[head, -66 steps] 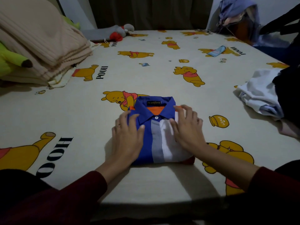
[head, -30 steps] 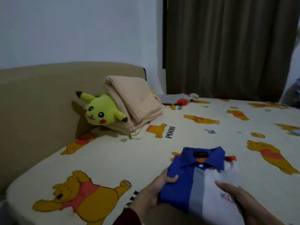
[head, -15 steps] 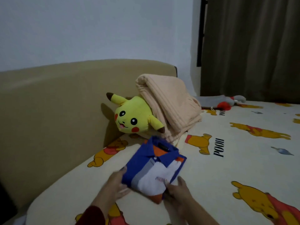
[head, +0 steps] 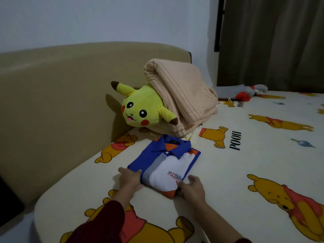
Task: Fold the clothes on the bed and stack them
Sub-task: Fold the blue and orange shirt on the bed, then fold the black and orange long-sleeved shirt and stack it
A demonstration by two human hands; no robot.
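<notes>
A folded blue, grey and white collared shirt (head: 166,163) is lying on the cream cartoon-bear bedsheet (head: 254,163), lower centre of the frame. The left hand (head: 130,179) is gripping its near-left edge with the thumb on top; the right hand (head: 192,187) is holding the near-right corner, fingers curled against it. Judging by this, she is placing it; next comes letting go and fetching another garment.
</notes>
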